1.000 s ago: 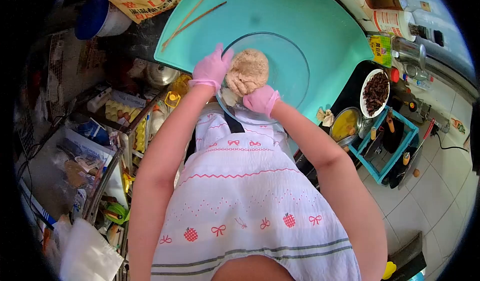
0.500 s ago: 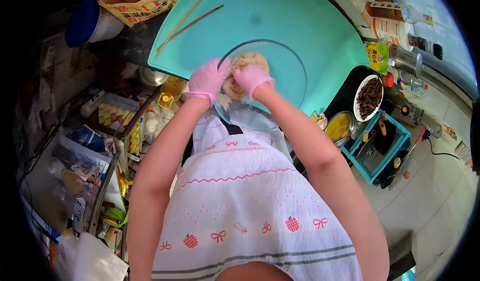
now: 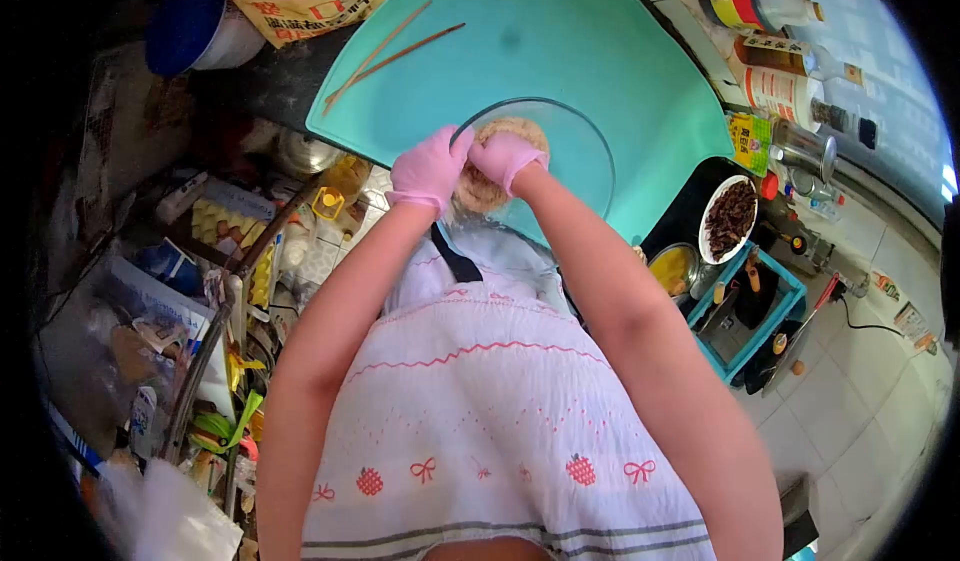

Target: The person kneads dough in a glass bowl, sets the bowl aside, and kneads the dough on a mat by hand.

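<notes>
Kneading seems under way, the right hand [image 3: 510, 156] clenched on the dough [image 3: 516, 131] in the glass bowl [image 3: 613, 166] at the tabletop's [image 3: 560, 21] near edge, the left hand [image 3: 426, 173] curled by its rim, grip unclear; another push calls for steadying.

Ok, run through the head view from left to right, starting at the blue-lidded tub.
Blue-lidded tub → printed bag → two thin sticks → gloved left hand → gloved right hand → round dish with yellow contents → white plate of dark pieces.
</notes>
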Available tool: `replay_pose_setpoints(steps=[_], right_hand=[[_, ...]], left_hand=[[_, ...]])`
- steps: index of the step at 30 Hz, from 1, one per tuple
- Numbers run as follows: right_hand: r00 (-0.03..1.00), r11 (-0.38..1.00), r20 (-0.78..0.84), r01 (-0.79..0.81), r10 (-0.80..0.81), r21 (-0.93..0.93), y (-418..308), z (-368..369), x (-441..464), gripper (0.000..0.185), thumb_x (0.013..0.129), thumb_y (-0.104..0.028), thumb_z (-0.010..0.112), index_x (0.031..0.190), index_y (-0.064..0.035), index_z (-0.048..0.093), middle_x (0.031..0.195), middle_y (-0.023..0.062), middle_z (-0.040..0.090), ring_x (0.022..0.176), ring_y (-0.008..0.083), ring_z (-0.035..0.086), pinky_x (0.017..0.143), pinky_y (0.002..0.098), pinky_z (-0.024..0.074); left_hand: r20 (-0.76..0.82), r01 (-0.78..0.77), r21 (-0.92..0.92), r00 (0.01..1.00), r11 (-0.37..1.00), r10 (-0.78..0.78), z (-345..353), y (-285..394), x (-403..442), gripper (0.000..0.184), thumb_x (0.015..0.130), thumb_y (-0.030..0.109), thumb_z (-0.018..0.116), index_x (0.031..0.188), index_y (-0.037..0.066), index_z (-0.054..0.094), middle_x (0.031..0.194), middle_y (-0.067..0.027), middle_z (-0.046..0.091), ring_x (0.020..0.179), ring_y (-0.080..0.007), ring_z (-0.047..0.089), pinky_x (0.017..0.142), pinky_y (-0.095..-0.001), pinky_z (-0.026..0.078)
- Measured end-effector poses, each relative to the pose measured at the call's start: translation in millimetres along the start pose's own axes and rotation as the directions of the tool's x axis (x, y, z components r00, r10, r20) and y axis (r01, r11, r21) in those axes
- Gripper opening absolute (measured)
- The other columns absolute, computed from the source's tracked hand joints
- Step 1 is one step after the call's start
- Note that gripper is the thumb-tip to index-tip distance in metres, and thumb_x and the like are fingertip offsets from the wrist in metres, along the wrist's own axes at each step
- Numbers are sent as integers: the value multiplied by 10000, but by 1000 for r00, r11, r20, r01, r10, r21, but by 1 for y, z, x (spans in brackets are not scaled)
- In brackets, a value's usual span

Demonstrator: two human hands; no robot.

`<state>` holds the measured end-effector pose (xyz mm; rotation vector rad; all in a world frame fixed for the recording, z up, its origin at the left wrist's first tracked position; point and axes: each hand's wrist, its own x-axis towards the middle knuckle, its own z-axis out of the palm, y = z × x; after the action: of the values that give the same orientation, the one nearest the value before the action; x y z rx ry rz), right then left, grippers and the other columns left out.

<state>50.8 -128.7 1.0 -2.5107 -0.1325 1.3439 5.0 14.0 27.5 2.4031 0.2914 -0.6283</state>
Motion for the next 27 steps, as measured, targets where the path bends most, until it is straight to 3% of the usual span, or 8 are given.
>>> replay_pose_setpoints(steps=[3,6,9,12,15,21,27], right_hand=[[976,987,-143,162,-162,-14,18,15,-14,472,837,-404,427,803,-31,714,864,244,663,853,391,652,806,447,505],[961,975,-174,222,-216,11,41,32,-49,419,831,-369,444,761,-56,713,817,229,661,813,385,654,774,446,515],[967,980,177,195,-185,-43,37,39,-92,393,835,-340,454,779,-47,709,834,196,680,804,373,662,761,444,520],[977,967,195,124,-80,-221,35,57,-93,400,850,-345,439,819,-51,710,867,162,696,803,354,672,743,449,523],[966,939,164,236,-199,-251,20,66,-61,415,872,-341,410,873,-54,710,906,149,702,815,342,679,735,456,523],[986,987,-96,130,-139,-97,12,92,-52,425,892,-307,369,803,-71,712,853,175,695,792,345,681,715,452,532],[914,996,-404,64,-32,66,-1,85,-42,450,896,-318,348,754,-93,710,821,183,685,757,360,680,677,472,533]], left_hand=[[28,33,26,999,999,-33,-4,4,-6,489,951,536,374,1089,128,604,950,-192,662,852,-417,618,726,-500,489],[-22,41,32,999,999,-41,-3,6,-1,502,949,544,361,1073,128,614,954,-199,665,871,-405,629,751,-498,491],[-8,44,42,999,998,-43,-5,7,-7,522,949,552,350,1073,119,615,963,-206,665,887,-404,631,768,-495,491],[-18,43,45,999,998,-42,-4,8,-6,539,947,560,344,1081,110,609,966,-216,661,894,-411,628,779,-495,487],[-15,86,52,996,995,-86,-1,8,-4,560,943,577,348,1120,110,601,993,-227,650,929,-427,604,807,-494,470],[6,13,69,1000,998,-13,-8,8,-5,519,950,536,347,1091,100,592,1011,-219,644,926,-423,604,804,-495,473],[-1,-17,115,1000,993,17,-3,1,-2,480,951,517,368,1048,89,560,987,-225,637,918,-434,592,788,-511,463]])
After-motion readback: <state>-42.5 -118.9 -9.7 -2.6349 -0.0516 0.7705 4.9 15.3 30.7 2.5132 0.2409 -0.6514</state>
